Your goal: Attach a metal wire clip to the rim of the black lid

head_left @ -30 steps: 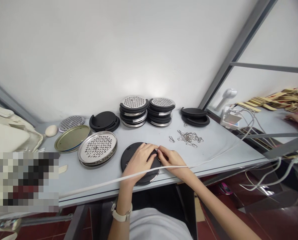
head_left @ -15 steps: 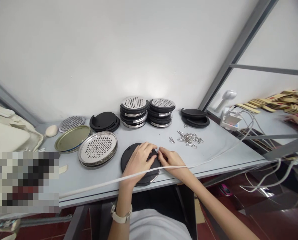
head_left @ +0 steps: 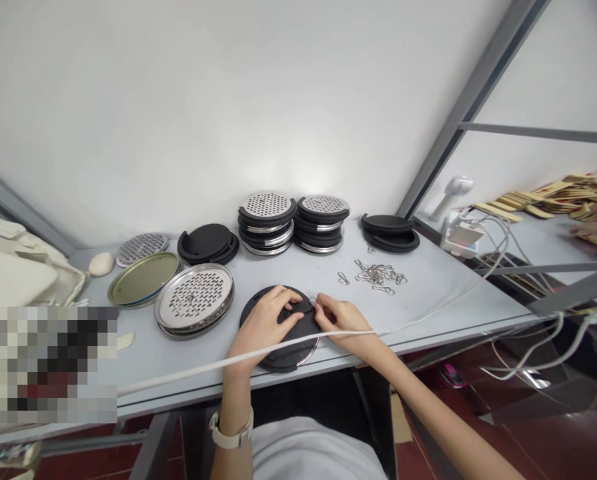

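A round black disc (head_left: pixel 291 350) with a silvery lower right rim lies at the table's front edge. My left hand (head_left: pixel 271 320) rests on its upper left part, thumb and fingers apart, nothing between them. My right hand (head_left: pixel 341 320) pinches a small metal hook (head_left: pixel 313 302) at the disc's upper right edge. Behind my right hand lies a loose pile of metal hooks (head_left: pixel 378 274), with a single hook (head_left: pixel 343 278) left of it. A white cable (head_left: pixel 188 376) crosses in front of both hands.
Two stacks of black discs with perforated plates (head_left: pixel 267 205) stand by the wall. More black discs (head_left: pixel 208 243) are left, others (head_left: pixel 389 232) right. A perforated metal plate (head_left: pixel 194 298) and a gold lid (head_left: pixel 143 279) lie left. A white device (head_left: pixel 463 233) is at right.
My left hand has shifted slightly left, and its fingers have come away from the hook. My right hand still pinches at the disc's edge.
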Demonstrator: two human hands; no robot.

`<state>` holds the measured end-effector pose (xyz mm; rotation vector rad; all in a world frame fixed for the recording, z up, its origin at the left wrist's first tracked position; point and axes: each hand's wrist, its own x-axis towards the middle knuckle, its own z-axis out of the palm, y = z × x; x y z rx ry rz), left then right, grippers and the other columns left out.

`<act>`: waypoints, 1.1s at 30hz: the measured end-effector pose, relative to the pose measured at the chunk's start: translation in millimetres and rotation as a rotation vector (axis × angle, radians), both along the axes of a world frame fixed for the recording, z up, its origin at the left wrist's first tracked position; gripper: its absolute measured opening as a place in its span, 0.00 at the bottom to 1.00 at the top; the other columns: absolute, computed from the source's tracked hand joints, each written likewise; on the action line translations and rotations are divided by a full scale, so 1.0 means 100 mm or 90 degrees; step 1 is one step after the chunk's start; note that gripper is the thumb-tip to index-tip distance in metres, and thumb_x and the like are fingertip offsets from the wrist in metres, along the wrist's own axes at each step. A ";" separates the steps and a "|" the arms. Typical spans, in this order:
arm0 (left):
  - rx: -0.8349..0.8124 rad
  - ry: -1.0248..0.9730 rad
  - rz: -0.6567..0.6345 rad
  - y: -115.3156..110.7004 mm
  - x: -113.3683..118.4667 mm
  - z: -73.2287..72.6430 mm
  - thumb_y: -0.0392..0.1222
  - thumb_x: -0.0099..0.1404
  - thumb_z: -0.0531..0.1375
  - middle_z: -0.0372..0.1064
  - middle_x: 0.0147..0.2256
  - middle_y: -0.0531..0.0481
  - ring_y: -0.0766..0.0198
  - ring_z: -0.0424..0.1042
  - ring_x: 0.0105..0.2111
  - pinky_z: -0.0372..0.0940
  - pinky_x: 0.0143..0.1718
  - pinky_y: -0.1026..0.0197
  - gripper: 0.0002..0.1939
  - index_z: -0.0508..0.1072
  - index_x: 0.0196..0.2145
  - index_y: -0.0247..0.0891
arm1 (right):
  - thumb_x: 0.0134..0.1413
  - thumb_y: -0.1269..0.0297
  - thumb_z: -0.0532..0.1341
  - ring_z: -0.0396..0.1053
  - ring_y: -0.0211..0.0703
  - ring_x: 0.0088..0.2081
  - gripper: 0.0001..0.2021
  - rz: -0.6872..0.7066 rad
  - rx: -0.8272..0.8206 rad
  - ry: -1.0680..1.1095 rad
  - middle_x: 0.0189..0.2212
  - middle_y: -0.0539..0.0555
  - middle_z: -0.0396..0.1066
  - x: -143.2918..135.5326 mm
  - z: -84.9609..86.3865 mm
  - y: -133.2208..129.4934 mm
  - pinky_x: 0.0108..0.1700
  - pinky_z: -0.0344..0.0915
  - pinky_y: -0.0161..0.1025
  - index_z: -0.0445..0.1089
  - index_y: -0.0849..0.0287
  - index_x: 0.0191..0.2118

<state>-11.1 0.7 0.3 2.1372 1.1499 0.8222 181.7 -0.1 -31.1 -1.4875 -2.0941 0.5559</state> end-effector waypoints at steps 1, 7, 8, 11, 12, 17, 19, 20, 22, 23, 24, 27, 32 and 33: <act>0.000 0.001 0.001 0.00 0.01 0.00 0.38 0.63 0.57 0.66 0.40 0.52 0.63 0.67 0.39 0.62 0.45 0.59 0.06 0.69 0.40 0.41 | 0.58 0.64 0.49 0.54 0.34 0.19 0.10 0.000 -0.002 0.001 0.18 0.45 0.58 0.00 0.00 0.00 0.25 0.48 0.31 0.59 0.56 0.27; 0.003 -0.003 0.000 0.00 0.01 0.00 0.38 0.64 0.57 0.66 0.40 0.51 0.63 0.67 0.39 0.62 0.45 0.58 0.07 0.69 0.40 0.41 | 0.57 0.65 0.49 0.54 0.34 0.19 0.08 0.009 -0.003 0.005 0.18 0.45 0.57 -0.01 0.01 -0.01 0.25 0.47 0.31 0.56 0.56 0.27; 0.005 -0.004 0.000 0.00 0.01 0.00 0.38 0.64 0.57 0.66 0.40 0.51 0.63 0.67 0.39 0.62 0.45 0.58 0.07 0.70 0.40 0.41 | 0.57 0.65 0.49 0.54 0.34 0.19 0.08 0.010 -0.003 0.004 0.18 0.45 0.57 0.00 0.01 -0.01 0.25 0.47 0.31 0.56 0.56 0.27; 0.010 -0.002 0.004 0.00 0.02 0.00 0.38 0.63 0.57 0.66 0.39 0.51 0.63 0.67 0.38 0.62 0.44 0.59 0.06 0.70 0.39 0.41 | 0.57 0.66 0.49 0.53 0.34 0.19 0.08 0.012 -0.005 -0.003 0.18 0.45 0.57 0.00 0.01 -0.02 0.25 0.47 0.31 0.56 0.56 0.27; 0.014 0.000 0.008 0.01 0.02 0.00 0.38 0.63 0.57 0.67 0.38 0.52 0.63 0.67 0.38 0.62 0.44 0.59 0.05 0.70 0.38 0.41 | 0.57 0.66 0.49 0.53 0.34 0.19 0.08 0.011 -0.005 -0.009 0.18 0.45 0.57 0.00 0.01 -0.01 0.25 0.47 0.31 0.56 0.56 0.28; 0.014 0.012 0.026 0.00 0.03 0.01 0.39 0.62 0.59 0.67 0.35 0.53 0.64 0.67 0.36 0.62 0.41 0.61 0.03 0.70 0.35 0.40 | 0.61 0.63 0.47 0.55 0.34 0.19 0.10 0.016 0.009 -0.033 0.18 0.45 0.57 0.01 -0.02 0.00 0.25 0.47 0.32 0.58 0.56 0.29; 0.015 0.014 0.027 0.00 0.03 0.02 0.38 0.61 0.59 0.67 0.35 0.53 0.64 0.67 0.36 0.62 0.40 0.61 0.03 0.71 0.35 0.41 | 0.63 0.62 0.46 0.56 0.35 0.19 0.11 0.016 0.017 -0.039 0.19 0.46 0.58 0.01 -0.03 0.01 0.25 0.47 0.32 0.58 0.56 0.30; 0.018 0.015 0.027 -0.01 0.03 0.02 0.38 0.61 0.59 0.67 0.35 0.53 0.65 0.67 0.36 0.62 0.41 0.62 0.03 0.71 0.35 0.41 | 0.63 0.61 0.46 0.56 0.35 0.20 0.12 0.014 0.021 -0.043 0.19 0.46 0.59 0.01 -0.04 0.01 0.25 0.48 0.32 0.59 0.56 0.30; 0.020 0.020 0.022 -0.01 0.02 0.02 0.36 0.60 0.59 0.67 0.36 0.53 0.65 0.67 0.37 0.62 0.41 0.62 0.05 0.71 0.36 0.41 | 0.64 0.61 0.45 0.58 0.36 0.20 0.12 0.011 0.025 -0.051 0.19 0.46 0.60 0.01 -0.05 0.02 0.25 0.48 0.32 0.59 0.56 0.31; 0.019 0.022 0.020 -0.02 0.01 0.02 0.35 0.60 0.59 0.67 0.37 0.53 0.65 0.67 0.37 0.62 0.42 0.62 0.06 0.71 0.36 0.41 | 0.64 0.60 0.45 0.58 0.36 0.20 0.13 0.010 0.026 -0.056 0.19 0.47 0.61 0.01 -0.06 0.02 0.25 0.48 0.32 0.59 0.56 0.31; 0.017 0.025 0.018 -0.02 0.01 0.03 0.35 0.60 0.58 0.67 0.37 0.53 0.65 0.67 0.37 0.62 0.42 0.62 0.06 0.71 0.37 0.41 | 0.64 0.60 0.45 0.58 0.36 0.20 0.13 0.008 0.028 -0.060 0.19 0.47 0.61 0.01 -0.06 0.02 0.25 0.48 0.32 0.60 0.56 0.31; 0.014 0.028 0.022 -0.03 0.01 0.02 0.34 0.61 0.57 0.67 0.37 0.54 0.66 0.67 0.38 0.61 0.43 0.62 0.06 0.70 0.37 0.41 | 0.65 0.60 0.44 0.60 0.36 0.20 0.14 0.007 0.032 -0.072 0.20 0.48 0.63 0.00 -0.06 0.02 0.25 0.48 0.32 0.61 0.56 0.31; 0.016 0.038 0.030 -0.02 0.04 0.01 0.36 0.62 0.57 0.66 0.36 0.54 0.66 0.67 0.37 0.61 0.42 0.62 0.04 0.70 0.36 0.41 | 0.65 0.60 0.44 0.61 0.37 0.21 0.14 0.009 0.043 -0.100 0.21 0.48 0.65 0.01 -0.07 0.03 0.26 0.48 0.32 0.61 0.56 0.33; 0.018 0.042 0.037 -0.02 0.05 0.01 0.36 0.62 0.58 0.66 0.36 0.54 0.66 0.67 0.37 0.61 0.41 0.62 0.03 0.70 0.35 0.41 | 0.65 0.60 0.44 0.62 0.37 0.21 0.14 0.011 0.044 -0.108 0.21 0.48 0.65 0.01 -0.07 0.03 0.26 0.48 0.33 0.61 0.56 0.33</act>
